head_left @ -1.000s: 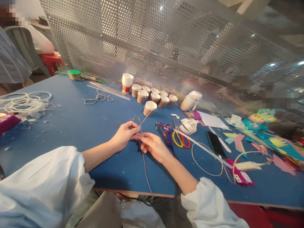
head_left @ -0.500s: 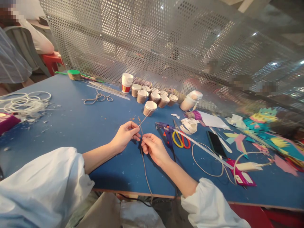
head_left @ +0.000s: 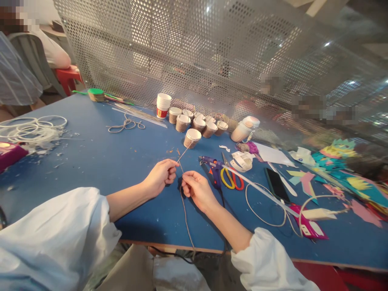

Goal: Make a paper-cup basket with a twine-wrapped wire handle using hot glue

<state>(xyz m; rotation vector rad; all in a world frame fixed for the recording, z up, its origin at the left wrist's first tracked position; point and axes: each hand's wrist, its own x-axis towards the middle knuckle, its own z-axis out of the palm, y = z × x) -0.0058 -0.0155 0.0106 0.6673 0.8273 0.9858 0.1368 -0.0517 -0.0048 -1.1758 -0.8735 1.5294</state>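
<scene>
A thin grey-brown cord (head_left: 185, 214) runs between my hands and trails down over the table's front edge. My left hand (head_left: 163, 174) is closed, thumb and forefinger pinching a strand that reaches up to a paper cup (head_left: 192, 139). That cup stands upright, its side covered in brown and its white rim showing. Just right of the left hand, my right hand (head_left: 195, 186) pinches the cord between thumb and fingertips. Beyond them stand several similar brown-covered cups (head_left: 182, 123), some with cord across their tops.
Right of my hands lie a blue glue gun (head_left: 216, 173), scissors (head_left: 232, 178), a white tape roll (head_left: 241, 161) and a phone (head_left: 277, 185). White tubing coils (head_left: 45, 127) lie at the left. A bottle (head_left: 245, 128) and stacked cups (head_left: 163, 106) stand near the perforated screen (head_left: 182, 52).
My left hand's fingers have curled further inward, and the hand has turned slightly around the strand. The right hand keeps its pinch almost in place. The cup has not visibly moved on the table.
</scene>
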